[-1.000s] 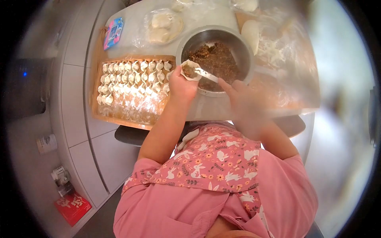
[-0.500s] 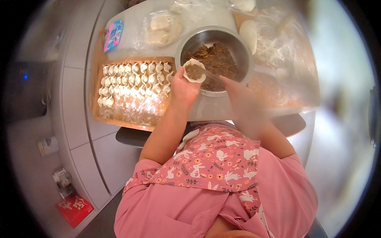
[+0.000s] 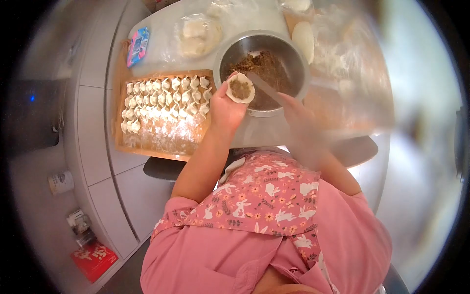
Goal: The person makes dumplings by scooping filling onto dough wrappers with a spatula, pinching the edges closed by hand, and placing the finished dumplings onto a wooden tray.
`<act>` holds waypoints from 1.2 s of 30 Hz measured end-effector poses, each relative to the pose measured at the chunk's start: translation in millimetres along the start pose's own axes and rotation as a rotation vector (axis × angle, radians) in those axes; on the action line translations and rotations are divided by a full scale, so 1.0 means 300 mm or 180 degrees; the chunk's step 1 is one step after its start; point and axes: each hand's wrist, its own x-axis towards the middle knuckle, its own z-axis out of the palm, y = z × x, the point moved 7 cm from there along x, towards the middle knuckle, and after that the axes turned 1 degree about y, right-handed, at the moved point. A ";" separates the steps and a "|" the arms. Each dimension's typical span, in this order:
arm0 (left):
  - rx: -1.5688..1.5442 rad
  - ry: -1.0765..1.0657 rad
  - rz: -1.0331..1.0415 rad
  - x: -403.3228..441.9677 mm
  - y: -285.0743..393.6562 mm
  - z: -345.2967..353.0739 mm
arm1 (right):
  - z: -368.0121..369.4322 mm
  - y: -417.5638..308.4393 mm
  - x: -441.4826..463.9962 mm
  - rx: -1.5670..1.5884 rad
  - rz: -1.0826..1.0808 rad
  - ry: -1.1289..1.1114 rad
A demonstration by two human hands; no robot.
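Observation:
My left hand [image 3: 227,109] holds a round dough wrapper [image 3: 240,88] with brown filling spread on it, at the near left rim of a steel bowl [image 3: 220,59]. My right hand [image 3: 295,110], partly blurred, grips a flat metal spatula [image 3: 266,87], whose blade reaches over the bowl near the wrapper. Chopped brown filling [image 3: 274,71] lies in the bowl. To the left, a wooden tray [image 3: 166,154] bears rows of folded dumplings [image 3: 161,99].
Beyond the tray lie a blue and pink packet [image 3: 138,46] and dough in clear plastic [image 3: 196,36]. A floury board [image 3: 352,73] is on the right, with a pale oval piece [image 3: 303,41] beside the bowl. A dark stool [image 3: 159,168] shows below the table's edge.
The spatula has moved off the wrapper toward the bowl. The wrapper now faces up more openly, its filling spread flat. My right hand has shifted slightly right.

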 end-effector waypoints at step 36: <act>0.2732 -0.1243 0.0248 -0.163 -0.035 0.196 | 0.041 -0.069 0.054 -0.0241 -0.1220 0.0272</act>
